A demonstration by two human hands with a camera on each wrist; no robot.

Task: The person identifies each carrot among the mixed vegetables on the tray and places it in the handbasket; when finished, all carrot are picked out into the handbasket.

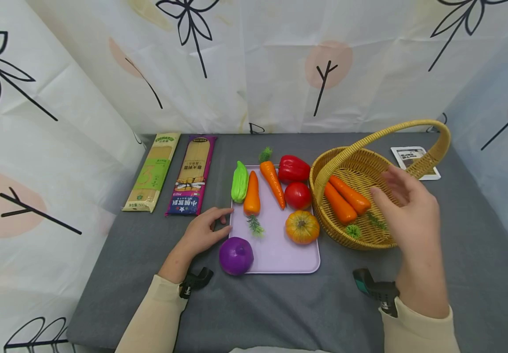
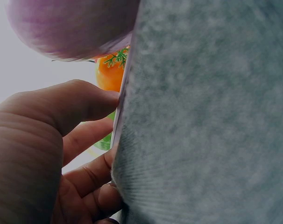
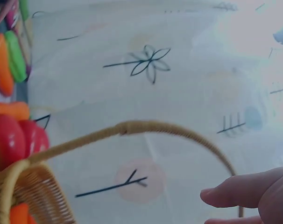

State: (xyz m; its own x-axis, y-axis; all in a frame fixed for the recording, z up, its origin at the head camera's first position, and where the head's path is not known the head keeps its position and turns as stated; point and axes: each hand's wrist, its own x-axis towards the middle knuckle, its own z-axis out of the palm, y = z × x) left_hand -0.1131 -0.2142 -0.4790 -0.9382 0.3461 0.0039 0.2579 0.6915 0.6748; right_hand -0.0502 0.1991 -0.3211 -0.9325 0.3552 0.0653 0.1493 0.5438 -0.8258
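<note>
I've got the left hand (image 1: 205, 230) with loose, unclenched fingers touching the left rim of the lilac tray (image 1: 280, 255), next to a purple onion (image 1: 236, 256) at the near corner. The right hand (image 1: 415, 211) is over the wicker basket (image 1: 368, 164), fingers loosely spread, gripping nothing; can't tell from here if it's touching the handle (image 1: 395, 129). Two carrots (image 1: 340, 204) lie in the basket.

Extends both arms (image 1: 152, 314) forward. Holds left hand (image 1: 203, 229) out with loosely bent fingers and with thumb set apart. Holds right hand (image 1: 410, 203) raised, palm inward, with thumb spread from gently curved fingers.
</note>
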